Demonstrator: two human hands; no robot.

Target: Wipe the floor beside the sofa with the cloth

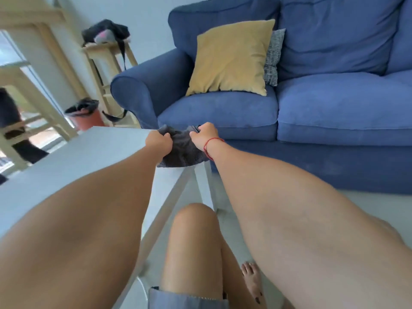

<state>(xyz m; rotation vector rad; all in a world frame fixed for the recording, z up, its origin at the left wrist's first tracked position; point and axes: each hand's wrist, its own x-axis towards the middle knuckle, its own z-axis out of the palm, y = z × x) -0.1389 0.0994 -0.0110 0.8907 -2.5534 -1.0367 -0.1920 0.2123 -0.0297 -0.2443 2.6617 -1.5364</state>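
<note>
A dark grey cloth (182,150) hangs bunched between both hands over the far corner of a white table (84,157). My left hand (158,141) grips its left edge. My right hand (204,133), with a red string at the wrist, grips its right edge. Right behind the cloth stands the blue sofa (289,108), its rounded arm (133,90) to the left. Pale floor (367,206) shows in front of the sofa's base and under the table. The floor beside the sofa arm is mostly hidden by the table.
A yellow cushion (231,59) and a patterned cushion (273,56) lie on the sofa. Left of the sofa arm stand a wooden stool (107,63) with a dark bag (107,33) on it and an orange bucket (87,114). My bare knee (194,241) and foot (253,279) are below.
</note>
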